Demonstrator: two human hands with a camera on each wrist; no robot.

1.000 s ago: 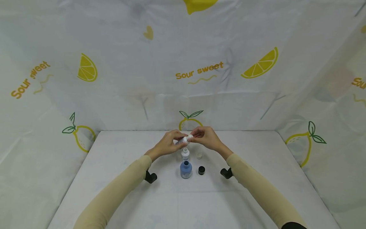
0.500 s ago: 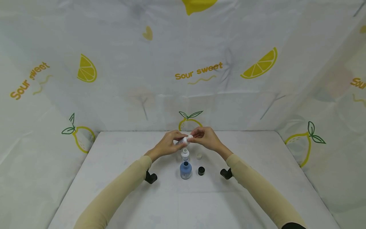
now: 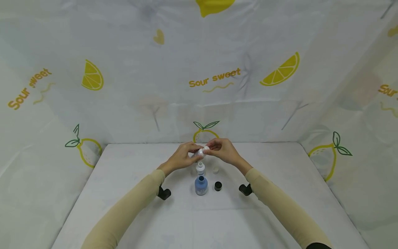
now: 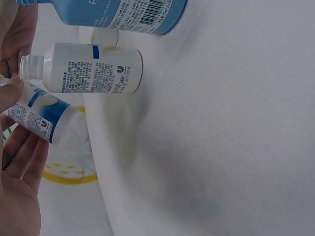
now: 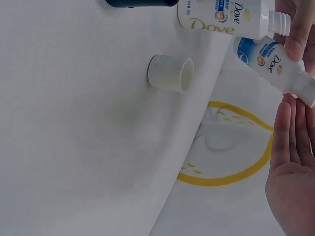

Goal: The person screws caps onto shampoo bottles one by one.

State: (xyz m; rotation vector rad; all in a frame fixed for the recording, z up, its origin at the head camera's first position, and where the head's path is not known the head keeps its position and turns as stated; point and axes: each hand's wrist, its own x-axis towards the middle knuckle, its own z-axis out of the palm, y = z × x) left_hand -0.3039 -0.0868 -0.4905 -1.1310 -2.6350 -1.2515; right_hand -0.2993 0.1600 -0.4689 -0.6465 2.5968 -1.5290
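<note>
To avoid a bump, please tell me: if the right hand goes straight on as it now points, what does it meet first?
Beyond the white cap it pinches, the right hand would probably first meet the tilted bottle, held by the left hand; depth is hard to judge.

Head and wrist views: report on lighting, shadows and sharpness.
Head: soft shadows on the table, label on the blue bottle too small to read; left wrist: dim, soft shadow on the table, print on the upright white bottle fairly clear; right wrist: dim, "Dove" legible on the held bottle, soft shadow near the white cap.
</note>
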